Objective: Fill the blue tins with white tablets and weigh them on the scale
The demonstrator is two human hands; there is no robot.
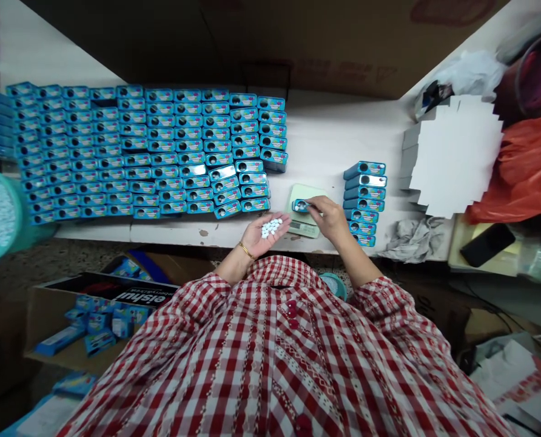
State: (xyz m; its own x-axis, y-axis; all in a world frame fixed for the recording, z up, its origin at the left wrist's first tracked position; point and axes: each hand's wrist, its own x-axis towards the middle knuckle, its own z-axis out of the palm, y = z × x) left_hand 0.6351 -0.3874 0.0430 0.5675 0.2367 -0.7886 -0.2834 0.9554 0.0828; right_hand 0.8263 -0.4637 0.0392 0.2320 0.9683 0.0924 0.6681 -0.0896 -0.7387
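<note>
My left hand [262,235] is palm up, with a small heap of round white candies [272,227] on its palm and fingers. A gold bracelet circles that wrist. To its right, a pale green weighing scale [303,229] bears an open blue tin [299,206] with white pieces inside. My right hand [329,217] bends over the tin's right end, thumb and fingertips closed together at its rim. Whether a candy is also between those fingertips cannot be made out. Close to the right hand, several blue tins [364,193] stand in a column.
Many blue tins [138,149] fill the table's left side in rows. A teal basin [0,212] with white candies is at far left. A large cardboard box [261,42] borders the back. White card stacks [456,158], a crumpled cloth [413,240] and a phone [487,244] lie right.
</note>
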